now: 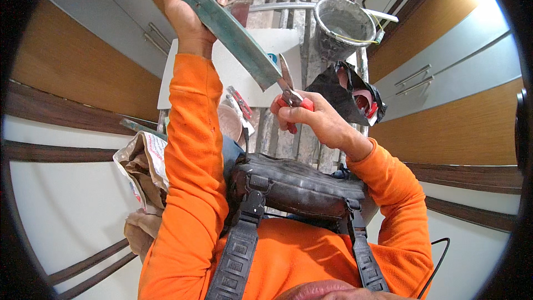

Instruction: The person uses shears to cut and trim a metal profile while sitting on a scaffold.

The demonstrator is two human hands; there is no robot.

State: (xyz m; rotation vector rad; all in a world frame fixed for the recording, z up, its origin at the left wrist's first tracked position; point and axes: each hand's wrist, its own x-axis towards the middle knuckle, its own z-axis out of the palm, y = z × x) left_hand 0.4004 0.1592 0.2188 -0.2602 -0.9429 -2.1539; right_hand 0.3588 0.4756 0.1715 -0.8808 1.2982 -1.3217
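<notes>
My left hand (187, 19) is raised at the upper left, its fingers wrapped round a long green metal profile (236, 36) with bent-up edges. The profile slants down to the right, toward my right hand (325, 119). That hand is closed on the red handles of a pair of tin snips (287, 91). The snips' blades point upward at the profile's near end; one blade shows beside its edge, and whether the other lies behind the metal cannot be made out. Behind the profile lies a white board (272, 44), with a small blue item partly hidden by the metal.
A slatted platform (302, 144) spattered with plaster bears the board. On it stand a grey-smeared bucket (327, 14), a black plastic bag (327, 86), a round bowl (229, 123) and a red-handled tool (240, 103). A torn paper sack (141, 161) sits left. Cabinets (444, 72) flank both sides.
</notes>
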